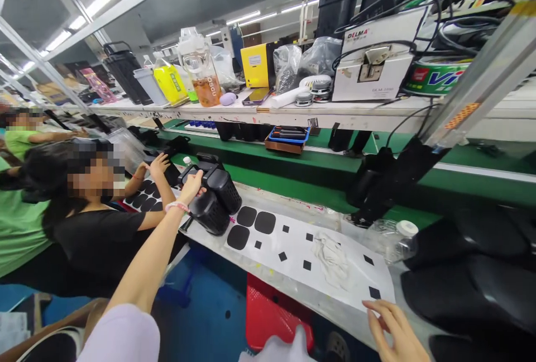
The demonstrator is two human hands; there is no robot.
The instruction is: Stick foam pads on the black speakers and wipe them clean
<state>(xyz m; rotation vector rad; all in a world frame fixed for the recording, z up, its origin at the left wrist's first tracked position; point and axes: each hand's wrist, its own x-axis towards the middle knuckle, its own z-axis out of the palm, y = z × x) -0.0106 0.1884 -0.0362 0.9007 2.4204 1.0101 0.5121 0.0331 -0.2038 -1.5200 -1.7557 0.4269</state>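
Note:
My left hand [191, 186], with a pink beaded bracelet at the wrist, grips the top of a black speaker-like device [213, 205] with a mesh body, standing on the bench. Below it lies a white sheet [293, 256] covered in black rounded pads [247, 216] and small black squares [307, 265]. A crumpled white cloth [333, 261] rests on that sheet. My right hand [396, 331] hovers at the sheet's near right corner, fingers apart and holding nothing. A clear plastic bottle [391, 241] lies on its side just beyond the sheet.
A co-worker in a black shirt [100, 244] touches a black unit [167, 163] across from my left hand. Large black housings [469, 289] fill the right. A green conveyor [293, 175] runs behind the bench, under a shelf [251, 113] with a white DELMA machine [372, 55]. A red crate [272, 312] sits below.

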